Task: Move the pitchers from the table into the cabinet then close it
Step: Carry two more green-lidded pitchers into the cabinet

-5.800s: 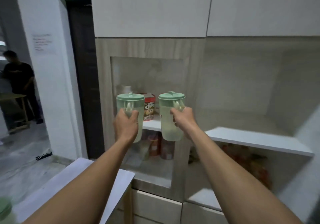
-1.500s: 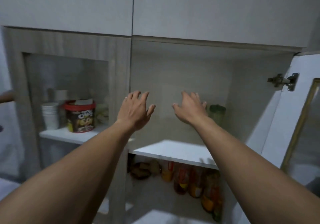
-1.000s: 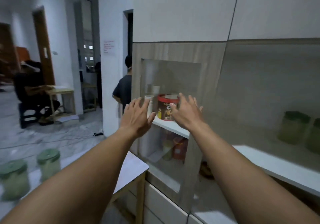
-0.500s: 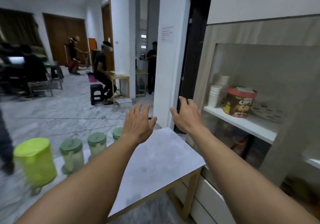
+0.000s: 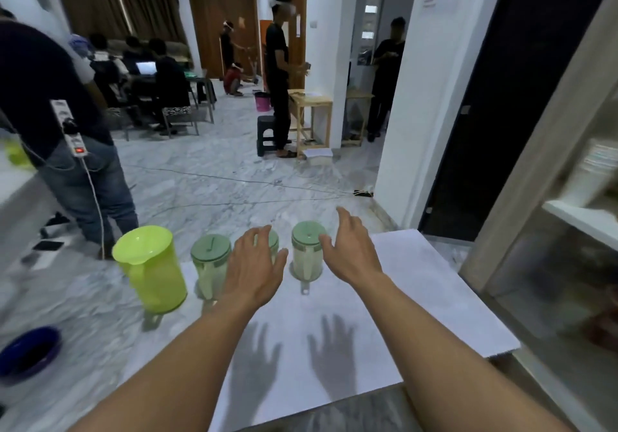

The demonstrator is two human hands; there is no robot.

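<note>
Middle lidded pitcher (image 5: 275,242) mostly hidden behind left hand (image 5: 255,266). Cabinet shelf (image 5: 582,217) blurred, cut off at right edge; contents unreadable.

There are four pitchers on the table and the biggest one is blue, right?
Not quite. The head view does show four pitchers on the table, but the biggest one, the big pitcher at the left end, is bright yellow-green, not blue.

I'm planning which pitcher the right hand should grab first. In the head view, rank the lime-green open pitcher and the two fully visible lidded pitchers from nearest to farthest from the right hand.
1. Right lidded pitcher: just left of the right hand, by its thumb.
2. Left lidded pitcher: beyond the left hand.
3. Lime-green open pitcher: far left of the row.
</note>
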